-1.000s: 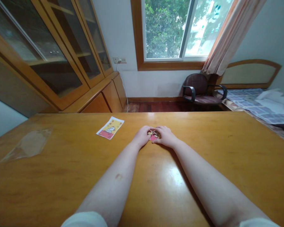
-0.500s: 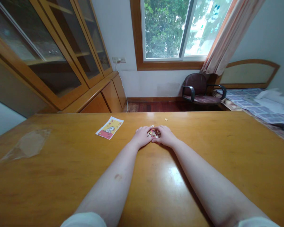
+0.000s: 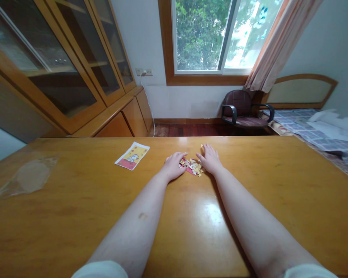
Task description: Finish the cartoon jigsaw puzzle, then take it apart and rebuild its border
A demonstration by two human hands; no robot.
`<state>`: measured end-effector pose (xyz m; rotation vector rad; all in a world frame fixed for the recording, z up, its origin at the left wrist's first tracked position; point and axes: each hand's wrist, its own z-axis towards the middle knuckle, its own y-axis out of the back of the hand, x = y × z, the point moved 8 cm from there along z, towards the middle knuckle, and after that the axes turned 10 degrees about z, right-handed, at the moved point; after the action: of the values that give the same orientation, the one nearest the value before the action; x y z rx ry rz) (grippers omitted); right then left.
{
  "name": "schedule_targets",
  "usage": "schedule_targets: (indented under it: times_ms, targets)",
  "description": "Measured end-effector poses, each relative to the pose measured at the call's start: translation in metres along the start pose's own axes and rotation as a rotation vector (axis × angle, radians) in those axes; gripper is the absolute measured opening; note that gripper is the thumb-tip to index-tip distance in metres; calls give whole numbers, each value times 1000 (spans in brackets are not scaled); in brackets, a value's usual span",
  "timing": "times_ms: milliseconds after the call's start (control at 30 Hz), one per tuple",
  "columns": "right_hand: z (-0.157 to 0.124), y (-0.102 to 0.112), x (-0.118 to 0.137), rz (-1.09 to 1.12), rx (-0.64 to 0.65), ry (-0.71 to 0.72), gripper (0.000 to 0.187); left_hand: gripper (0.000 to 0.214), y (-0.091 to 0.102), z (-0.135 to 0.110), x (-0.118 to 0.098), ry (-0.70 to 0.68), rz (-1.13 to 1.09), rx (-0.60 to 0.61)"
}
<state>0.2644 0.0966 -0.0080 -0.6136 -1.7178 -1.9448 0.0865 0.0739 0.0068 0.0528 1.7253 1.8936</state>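
Observation:
A small heap of jigsaw puzzle pieces [image 3: 195, 166], cream, yellow and pink, lies on the wooden table [image 3: 174, 216] between my hands. My left hand [image 3: 174, 166] rests curved against the heap's left side, its thumb and fingers apart. On the other side, my right hand [image 3: 210, 159] is spread, with its fingertips pointing away from me beside a loose puzzle piece [image 3: 202, 145]. Its palm partly covers the right edge of the heap. Neither hand visibly grips a piece.
A printed picture card [image 3: 132, 156] in yellow and pink lies left of my hands. Farther left is a clear plastic bag [image 3: 27, 175]. Beyond the table stand a glass-doored cabinet [image 3: 104, 110], an office chair [image 3: 243, 110] and a bed [image 3: 316, 127].
My right hand has moved away from my left, outward to the right and forward to the loose piece. The heap, cupped between both hands before, now lies more spread out.

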Motion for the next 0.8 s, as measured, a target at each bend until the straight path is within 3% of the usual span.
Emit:
schedule_targets:
  times_ms: [200, 400, 567, 700, 800]
  targets:
    - [5, -8, 1, -17, 52, -11, 69, 39, -2, -1, -5, -31, 56, 38]
    - [2, 3, 4, 90, 14, 24, 45, 44, -3, 2, 0, -40, -4, -21]
    - [-4, -4, 23, 174, 133, 199, 38, 46, -3, 7, 5, -30, -168, -71]
    - [-19, -20, 50, 59, 267, 420, 58, 42, 0, 8, 6, 2, -208, -76]
    - [-24, -25, 58, 10, 282, 478, 67, 33, 2, 7, 4, -4, -230, -94]
